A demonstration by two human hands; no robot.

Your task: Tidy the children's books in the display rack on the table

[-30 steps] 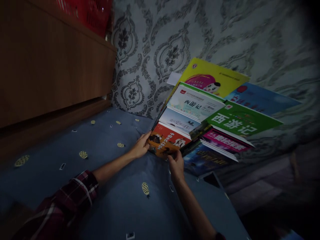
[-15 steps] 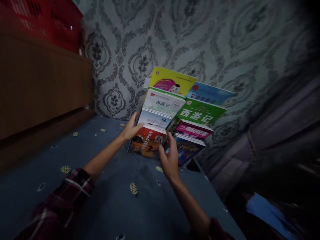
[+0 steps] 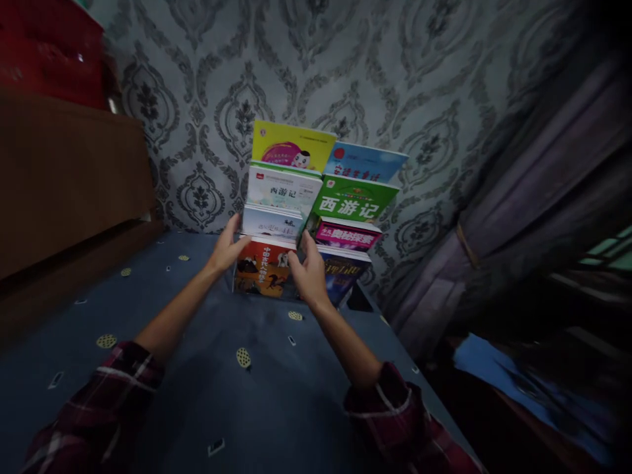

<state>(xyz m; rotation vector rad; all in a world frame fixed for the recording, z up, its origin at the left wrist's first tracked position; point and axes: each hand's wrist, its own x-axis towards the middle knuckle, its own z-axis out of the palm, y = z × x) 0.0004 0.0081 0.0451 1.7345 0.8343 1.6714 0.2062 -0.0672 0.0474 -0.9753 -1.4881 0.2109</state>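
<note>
The dim light blurs the titles, and the lower edge of the orange book (image 3: pixel 261 273) is hard to make out against the blue bedspread (image 3: pixel 237 395). It stands at the near left of two overlapping rows of books (image 3: pixel 316 197) leaning on the far patterned wall (image 3: pixel 395 66). The left hand (image 3: pixel 224 250) rests open on its left edge; the right hand (image 3: pixel 309 273), fingers spread, covers its right side. A wooden headboard (image 3: pixel 64 178) borders the left, curtains (image 3: pixel 518 217) the right.

One cam only, head-worn, looking fwd and down over a blue bed (image 3: pixel 276 395) toward its far edge at the wall (image 3: pixel 375 59). Forearms reach in from the bottom edge; books (image 3: pixel 296 217) sit mid-frame, at arm's reach. Right side dim, blurred.
</note>
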